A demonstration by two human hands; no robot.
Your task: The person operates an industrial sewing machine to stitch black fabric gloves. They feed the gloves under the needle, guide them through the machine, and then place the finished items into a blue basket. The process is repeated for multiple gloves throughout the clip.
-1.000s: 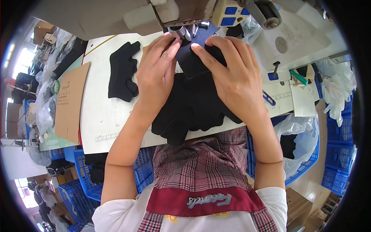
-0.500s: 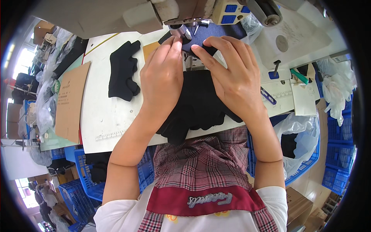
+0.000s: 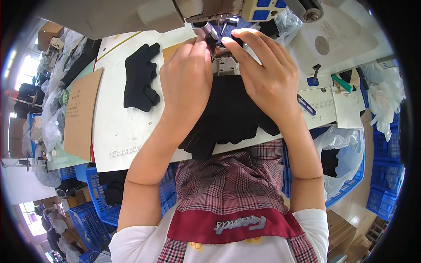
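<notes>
Black fabric piece [image 3: 228, 114]: dark, soft and matte, with a wavy, scalloped lower edge; it lies on the white table, its far end drawn under the sewing machine's needle area and its near end hanging just over the table's front edge toward the person.
Long axis: runs from the sewing machine straight back toward the person's body, the narrow end pointing at the machine and the broader, lobed end nearest the plaid apron.
Left hand [image 3: 186, 81]: lies flat on the left part of the fabric, fingers close together and stretched toward the machine, fingertips pinching the cloth's far end just beside the presser foot.
Right hand [image 3: 265, 74]: rests on the right part of the fabric, fingers slightly spread and curled, fingertips pressing the same far end against the machine bed; the two hands nearly touch at the fingertips.
Sewing machine [image 3: 210, 13]: grey-cream head across the top of the table, a blue-buttoned panel on its right side, the metal presser foot [image 3: 206, 30] directly above the fingertips.
White table [image 3: 114, 131]: carries a printed ruler strip along its front edge, left of the fabric.
Second black piece [image 3: 139, 76]: lies well left of the machine's needle, apart from both hands.
Cardboard sheet [image 3: 81, 114]: farther left of the machine still, at the table's left edge.
Blue crates [image 3: 94, 206]: below the table, left of the person.
</notes>
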